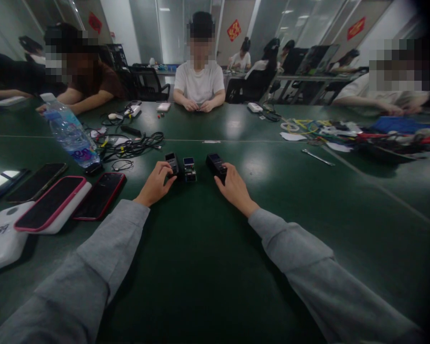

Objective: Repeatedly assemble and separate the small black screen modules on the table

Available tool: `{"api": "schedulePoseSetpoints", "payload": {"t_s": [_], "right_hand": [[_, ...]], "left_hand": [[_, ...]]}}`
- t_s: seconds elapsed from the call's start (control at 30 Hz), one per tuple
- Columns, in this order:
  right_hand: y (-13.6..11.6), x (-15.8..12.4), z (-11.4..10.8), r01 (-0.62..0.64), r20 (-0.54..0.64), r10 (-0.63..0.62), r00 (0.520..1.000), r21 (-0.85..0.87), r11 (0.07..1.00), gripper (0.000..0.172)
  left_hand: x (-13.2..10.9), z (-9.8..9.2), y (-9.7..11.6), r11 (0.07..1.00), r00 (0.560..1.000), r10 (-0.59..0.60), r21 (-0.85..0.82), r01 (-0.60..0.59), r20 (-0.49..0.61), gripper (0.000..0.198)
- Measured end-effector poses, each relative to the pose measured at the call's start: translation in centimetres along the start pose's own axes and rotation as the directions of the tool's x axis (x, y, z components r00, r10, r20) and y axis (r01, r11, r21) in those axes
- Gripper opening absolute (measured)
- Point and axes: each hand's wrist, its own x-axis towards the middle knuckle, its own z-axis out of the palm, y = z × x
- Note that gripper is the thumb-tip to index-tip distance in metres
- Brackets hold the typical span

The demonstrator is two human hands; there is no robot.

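Note:
My left hand [158,184] is closed around the near end of a small dark handheld device with a screen [171,160]. My right hand [234,187] grips another black boxy device [214,161], thumb on its near left side and fingers on its right. Both devices rest on or just above the dark green table [200,267]; I cannot tell which. In the gap between them, closer to my left hand, stands a small flip-style gadget [189,167] with a little screen and a silvery lower part, touched by neither hand.
Several phones [52,203] and a white power bank [7,236] lie at the left, near a tilted water bottle [69,131]. Black cables [139,145] tangle behind. A wrench [317,157] and heaped coloured wires [315,126] are at right. A person [199,79] sits opposite.

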Motion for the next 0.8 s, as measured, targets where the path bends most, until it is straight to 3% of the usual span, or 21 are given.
{"api": "schedulePoseSetpoints", "payload": {"t_s": [0.13,0.33,0.5,0.63,0.8], "right_hand": [[-0.1,0.0,-0.2,0.026,0.036,-0.027,0.999,0.022,0.999,0.054],[-0.3,0.1,-0.4,-0.043,0.098,0.041,0.994,0.021,0.999,0.053],[-0.9,0.1,-1.3,-0.082,-0.054,0.08,0.995,-0.036,0.996,0.044],[-2.7,-0.2,-2.0,0.026,-0.142,-0.031,0.989,-0.037,0.999,0.047],[-5.2,-0.1,-0.8,0.127,-0.003,-0.127,0.992,-0.028,0.992,0.045]], "left_hand": [[0.0,0.0,0.8,0.998,0.987,0.053,0.023,-0.057,0.15,0.014],[0.2,0.3,0.7,0.998,0.992,0.029,0.045,-0.035,0.124,0.016],[0.2,0.4,0.5,0.999,0.992,0.027,0.035,-0.032,0.126,0.016],[0.2,0.3,0.7,0.999,0.991,0.011,0.041,-0.016,0.131,0.016],[0.3,0.4,0.8,0.999,0.99,0.014,0.05,-0.021,0.138,0.015]]}}
